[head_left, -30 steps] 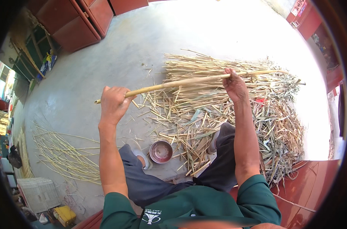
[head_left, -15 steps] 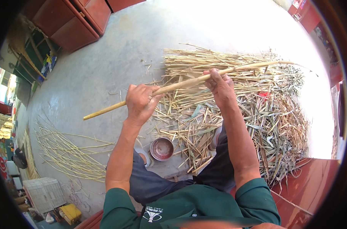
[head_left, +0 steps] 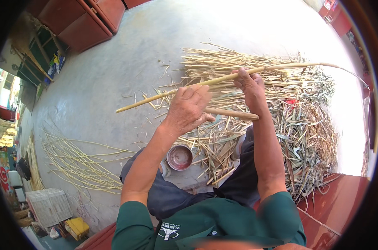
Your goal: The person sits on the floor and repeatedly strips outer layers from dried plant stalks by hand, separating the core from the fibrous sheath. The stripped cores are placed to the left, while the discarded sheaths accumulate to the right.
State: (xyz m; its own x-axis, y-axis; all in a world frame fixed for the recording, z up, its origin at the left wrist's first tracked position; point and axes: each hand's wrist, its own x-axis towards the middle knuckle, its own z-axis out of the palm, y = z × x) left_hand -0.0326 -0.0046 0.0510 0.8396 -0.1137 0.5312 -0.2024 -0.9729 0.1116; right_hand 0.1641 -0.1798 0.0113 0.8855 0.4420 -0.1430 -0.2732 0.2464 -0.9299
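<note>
A long, thin yellow reed stalk (head_left: 155, 96) slants across in front of me, its cut end at the left and its tip bending away at the far right. My right hand (head_left: 250, 85) is closed around its middle. My left hand (head_left: 189, 104) is just under the stalk's left half, its fingers blurred by motion. Between its thumb and fingers runs a short, thicker tan piece (head_left: 232, 113), which looks like a sheath off the stalk. The far end of this piece overlaps my right forearm.
Piled reed stalks (head_left: 222, 62) lie ahead, with stripped leaves (head_left: 305, 137) heaped at the right. A reddish bowl (head_left: 180, 158) stands between my feet. Thin yellowish rods (head_left: 80, 162) fan out at the left, near a white basket (head_left: 49, 207). Red cabinets (head_left: 80, 27) stand at the far left.
My left hand has moved right and slightly down, off the stalk. The tan piece now shows apart from the stalk, which has shifted right and looks thinner between my hands.
</note>
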